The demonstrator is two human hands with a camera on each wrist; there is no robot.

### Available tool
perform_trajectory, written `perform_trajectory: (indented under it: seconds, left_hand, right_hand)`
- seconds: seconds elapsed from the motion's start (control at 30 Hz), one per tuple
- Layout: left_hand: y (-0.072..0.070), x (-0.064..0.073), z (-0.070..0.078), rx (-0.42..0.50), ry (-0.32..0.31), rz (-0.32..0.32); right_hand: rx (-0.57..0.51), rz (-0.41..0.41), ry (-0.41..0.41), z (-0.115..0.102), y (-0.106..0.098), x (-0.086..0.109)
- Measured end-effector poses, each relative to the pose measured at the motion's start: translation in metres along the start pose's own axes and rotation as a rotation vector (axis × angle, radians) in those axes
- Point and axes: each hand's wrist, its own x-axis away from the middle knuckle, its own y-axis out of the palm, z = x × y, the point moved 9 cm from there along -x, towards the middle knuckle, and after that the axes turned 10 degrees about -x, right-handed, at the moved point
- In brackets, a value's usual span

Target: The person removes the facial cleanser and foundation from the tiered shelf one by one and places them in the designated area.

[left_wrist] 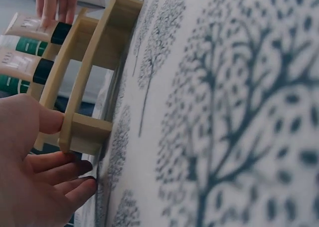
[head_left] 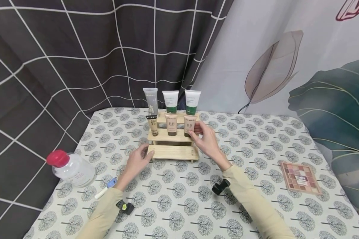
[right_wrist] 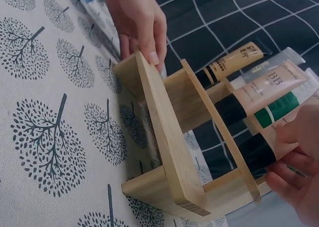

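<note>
A wooden three-step display stand (head_left: 173, 152) rests on the table. My left hand (head_left: 137, 160) grips the left end of its lowest step, thumb on top and fingers by the side. On the middle step, my right hand (head_left: 205, 138) pinches the rightmost pink BB cream tube (head_left: 190, 123) between thumb and fingers; the tube stands cap down. Beside it stand another BB cream tube (head_left: 172, 124) and a small gold tube (head_left: 153, 126) with a black top. A grey tube (head_left: 151, 100) and two white-and-green tubes (head_left: 170, 99) line the top step. The lowest step is bare.
A clear bottle with a red cap (head_left: 74, 169) stands at the left, near a blue-and-white pen-like item (head_left: 106, 188). An eyeshadow palette (head_left: 300, 177) lies at the right. Dark checked curtain (head_left: 101, 43) hangs behind the tree-patterned tablecloth (head_left: 173, 205).
</note>
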Motion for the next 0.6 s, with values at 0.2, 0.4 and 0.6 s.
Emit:
perform_trajectory:
  seconds: [0.2, 0.4, 0.6]
  left_hand:
    - [0.002, 0.000, -0.001, 0.036, -0.022, 0.036]
    - [0.004, -0.001, -0.003, 0.089, -0.059, 0.061]
    - [0.006, -0.003, -0.009, 0.135, -0.085, 0.065]
  right_hand:
    - [-0.009, 0.004, -0.005, 0.000, -0.002, -0.001]
    - [-0.038, 0.029, 0.018, -0.002, -0.010, 0.001]
    - [-0.053, 0.085, -0.009, -0.007, -0.024, 0.003]
